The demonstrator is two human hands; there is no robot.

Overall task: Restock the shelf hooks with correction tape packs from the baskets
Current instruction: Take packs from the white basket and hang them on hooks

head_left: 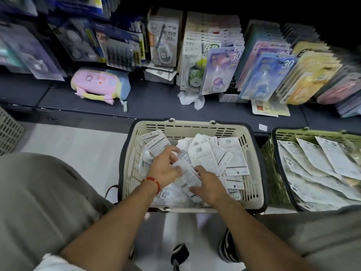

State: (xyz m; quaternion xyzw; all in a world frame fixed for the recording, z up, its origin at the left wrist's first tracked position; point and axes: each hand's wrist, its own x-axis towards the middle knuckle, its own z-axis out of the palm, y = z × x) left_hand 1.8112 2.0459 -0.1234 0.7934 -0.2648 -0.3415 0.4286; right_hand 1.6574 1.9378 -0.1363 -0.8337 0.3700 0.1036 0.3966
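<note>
Left hand [163, 169]: in the cream basket [252, 194], fingers curled on a correction tape pack [181, 165]
Right hand [210, 185]: fingers spread flat, pressing the same loose heap of packs
Packs: flat white card backs, barcodes up, jumbled
Green basket [273, 173]: just right, slatted plastic, more packs
Shelf [148, 100]: dark, beyond baskets; hanging packs [220, 69] crowd its hooks
Pencil case [99, 84]: soft pink, lying on shelf
</note>
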